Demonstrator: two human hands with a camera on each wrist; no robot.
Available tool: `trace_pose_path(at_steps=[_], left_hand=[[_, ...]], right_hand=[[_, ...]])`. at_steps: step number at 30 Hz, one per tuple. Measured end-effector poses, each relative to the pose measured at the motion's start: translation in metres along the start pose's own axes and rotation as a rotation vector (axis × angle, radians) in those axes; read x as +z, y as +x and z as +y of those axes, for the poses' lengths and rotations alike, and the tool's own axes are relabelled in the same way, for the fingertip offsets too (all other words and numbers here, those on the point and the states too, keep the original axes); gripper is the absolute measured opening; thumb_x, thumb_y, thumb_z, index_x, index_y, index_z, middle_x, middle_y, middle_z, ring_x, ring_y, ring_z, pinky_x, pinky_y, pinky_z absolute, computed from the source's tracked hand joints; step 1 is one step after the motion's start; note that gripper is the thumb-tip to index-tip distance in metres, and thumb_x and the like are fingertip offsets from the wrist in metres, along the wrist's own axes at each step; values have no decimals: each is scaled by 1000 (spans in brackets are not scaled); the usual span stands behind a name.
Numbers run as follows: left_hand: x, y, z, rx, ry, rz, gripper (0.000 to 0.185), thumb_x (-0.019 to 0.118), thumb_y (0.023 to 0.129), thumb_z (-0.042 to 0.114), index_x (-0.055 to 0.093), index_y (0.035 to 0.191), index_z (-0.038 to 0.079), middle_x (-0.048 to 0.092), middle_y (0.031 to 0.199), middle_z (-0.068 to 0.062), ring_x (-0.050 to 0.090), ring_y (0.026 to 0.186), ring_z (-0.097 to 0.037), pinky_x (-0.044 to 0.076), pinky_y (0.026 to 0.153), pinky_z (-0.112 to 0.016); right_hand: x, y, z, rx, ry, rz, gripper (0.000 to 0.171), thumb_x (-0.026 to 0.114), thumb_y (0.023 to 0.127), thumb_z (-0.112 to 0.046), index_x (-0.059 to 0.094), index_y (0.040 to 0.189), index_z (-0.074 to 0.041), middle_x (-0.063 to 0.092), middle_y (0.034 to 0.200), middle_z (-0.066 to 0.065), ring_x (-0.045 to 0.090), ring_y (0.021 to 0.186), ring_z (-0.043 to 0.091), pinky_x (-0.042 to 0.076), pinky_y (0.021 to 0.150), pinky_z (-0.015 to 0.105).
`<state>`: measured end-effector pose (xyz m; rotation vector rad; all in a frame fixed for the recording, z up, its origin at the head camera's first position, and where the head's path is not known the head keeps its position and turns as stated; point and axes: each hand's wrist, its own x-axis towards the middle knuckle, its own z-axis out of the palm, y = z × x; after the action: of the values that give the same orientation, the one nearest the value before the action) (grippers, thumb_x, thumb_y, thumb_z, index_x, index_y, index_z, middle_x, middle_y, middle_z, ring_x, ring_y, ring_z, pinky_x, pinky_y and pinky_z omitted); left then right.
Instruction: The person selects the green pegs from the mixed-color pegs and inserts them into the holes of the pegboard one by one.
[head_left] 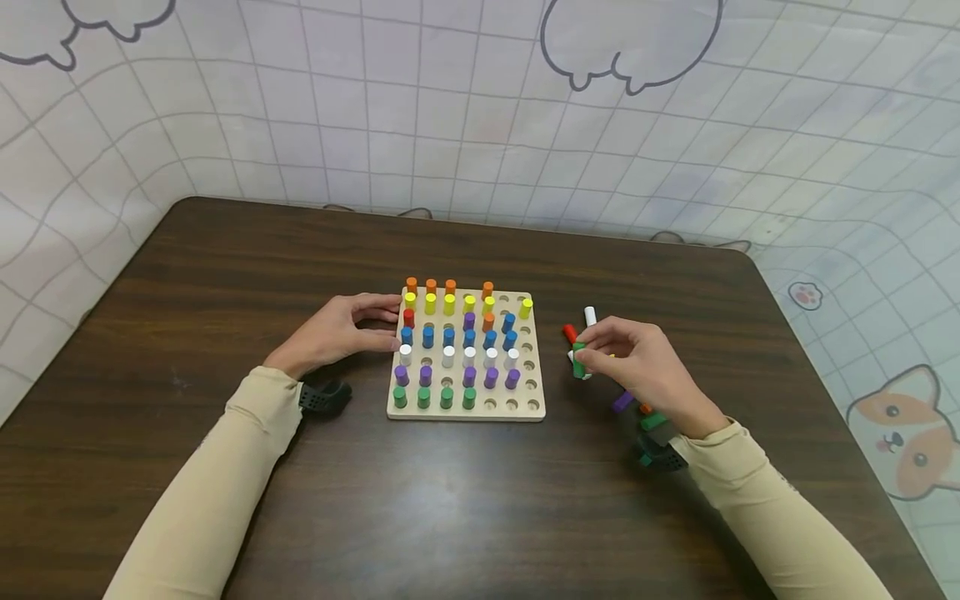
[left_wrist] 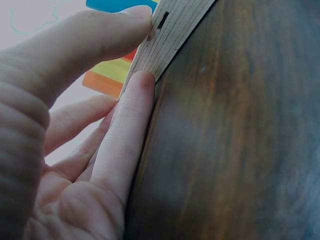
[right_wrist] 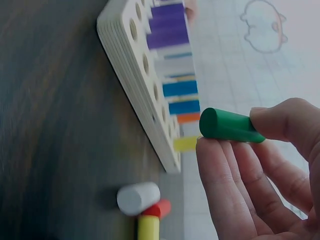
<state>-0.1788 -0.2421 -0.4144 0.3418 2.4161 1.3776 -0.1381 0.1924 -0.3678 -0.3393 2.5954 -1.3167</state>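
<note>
a green peg (right_wrist: 227, 126) is pinched between thumb and fingertips of the right hand (head_left: 637, 362), right of centre in the head view, just beside the wooden pegboard (head_left: 465, 410). the board's left edge is touched by the straight fingers of the left hand (head_left: 337, 333). loose pegs (right_wrist: 142, 205) lie on the dark table (head_left: 225, 275).

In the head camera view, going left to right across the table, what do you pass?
Left hand → wooden peg board → green peg pinched in the right hand.
</note>
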Motion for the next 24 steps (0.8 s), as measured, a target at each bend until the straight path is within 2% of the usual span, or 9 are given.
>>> trace_pose_path(at_steps=[5, 10, 20, 24], left_hand=[[0, 0, 0, -1, -4, -4, 78, 83, 89, 34, 46, 155, 16, 61, 143, -8, 56, 132, -25, 47, 111, -45], [0, 0, 2, 1, -5, -3, 78, 82, 89, 32, 46, 156, 14, 61, 143, -9, 56, 131, -25, 46, 112, -46], [-1, 0, 3, -1, -7, -5, 78, 83, 89, 32, 46, 155, 14, 61, 143, -9, 56, 132, -26, 45, 114, -48], [-1, -1, 2, 1, -6, -3, 77, 83, 89, 31, 47, 155, 14, 61, 143, -9, 56, 132, -26, 45, 114, -46]], right_hand=[[12, 1, -7, -45, 19, -21, 21, 77, 94, -26, 73, 111, -14, 76, 97, 10, 74, 87, 19, 58, 78, 28], [22, 1, -13, -84, 22, -31, 20, 77, 94, -21, 73, 111, -12, 73, 105, 9, 72, 89, 12, 59, 81, 25], [40, 3, -21, -171, 29, -55, 18, 80, 90, -15, 73, 107, -13, 74, 100, 5, 70, 85, 11, 56, 73, 25], [46, 3, -23, -194, 34, -84, 18, 80, 90, -14, 73, 106, -14, 75, 101, 4, 70, 87, 11, 57, 74, 25]])
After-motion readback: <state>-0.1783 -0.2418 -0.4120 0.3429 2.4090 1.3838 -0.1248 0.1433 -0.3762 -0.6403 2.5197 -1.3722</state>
